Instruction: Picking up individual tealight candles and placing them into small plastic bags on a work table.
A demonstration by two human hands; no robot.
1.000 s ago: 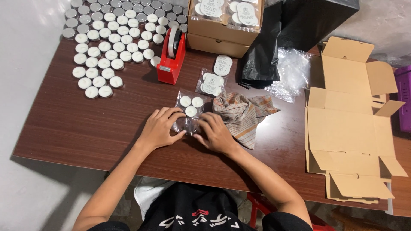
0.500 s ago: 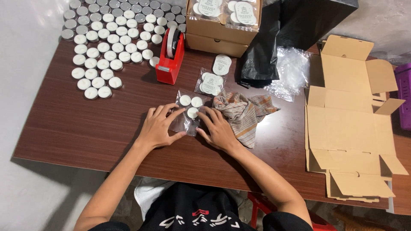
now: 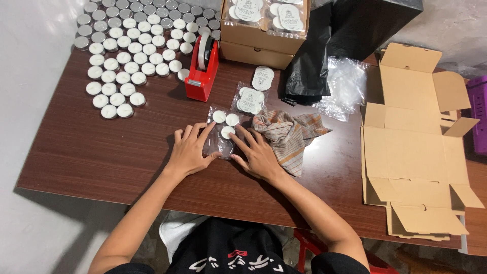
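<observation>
Two hands press a clear bag of tealights flat on a brown worktop.

Left hand (image 3: 190, 149) and right hand (image 3: 257, 155), fingers spread, flank the clear bag (image 3: 221, 132), between a red tape dispenser (image 3: 202, 71) and a striped cloth (image 3: 289, 134).

A dark reddish-brown worktop (image 3: 101, 157) is filling most of the frame, with rows of white tealights in silver cups (image 3: 127, 50) showing at the upper left beside a bright red tape dispenser (image 3: 202, 76). At centre, a clear bag (image 3: 220, 133) is showing three white discs, next to a beige cloth (image 3: 289, 134) striped in brown and grey. Plain tan cardboard (image 3: 411, 147) is lying at the right, a glossy black bag (image 3: 314, 61) above centre, and a purple crate (image 3: 479, 111) at the far right edge.
</observation>
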